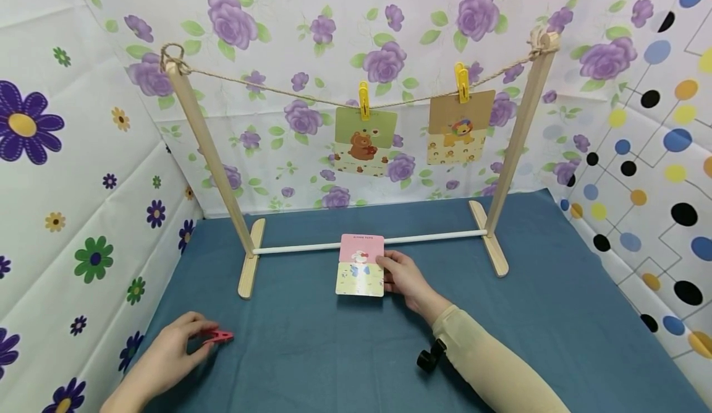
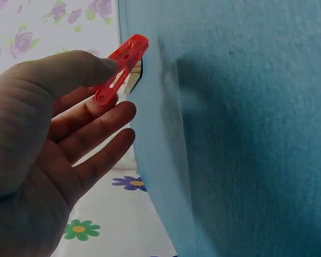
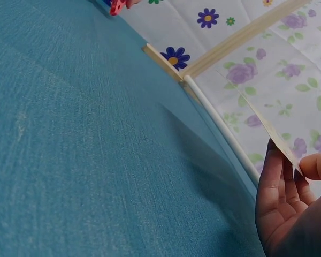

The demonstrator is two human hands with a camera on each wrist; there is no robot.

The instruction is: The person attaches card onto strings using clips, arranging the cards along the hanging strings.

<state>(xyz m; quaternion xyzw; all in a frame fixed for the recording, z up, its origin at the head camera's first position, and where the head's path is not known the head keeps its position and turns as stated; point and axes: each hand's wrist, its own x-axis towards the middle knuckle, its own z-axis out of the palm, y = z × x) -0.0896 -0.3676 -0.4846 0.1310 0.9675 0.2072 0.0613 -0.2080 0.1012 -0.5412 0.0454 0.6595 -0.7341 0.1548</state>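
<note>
My left hand [image 1: 177,352] pinches a red clothespin [image 1: 219,336] between thumb and fingers, low over the cloth at the front left. The left wrist view shows that clothespin [image 2: 122,68] at the fingertips, its nose pointing away from the palm. In my right hand [image 1: 408,280] is a pink and yellow card [image 1: 360,266] with a white cartoon animal, gripped by its right edge. Seen almost edge-on in the right wrist view, the card [image 3: 267,127] is pinched between thumb and fingers above the cloth, casting a shadow there.
A wooden stand with a left post [image 1: 211,153] and right post [image 1: 521,135] carries a sagging rope [image 1: 267,90]. Yellow clothespins hold a bear card [image 1: 362,144] and a lion card [image 1: 460,130] on it. A white rod [image 1: 300,248] joins the feet over the blue cloth [image 1: 311,357].
</note>
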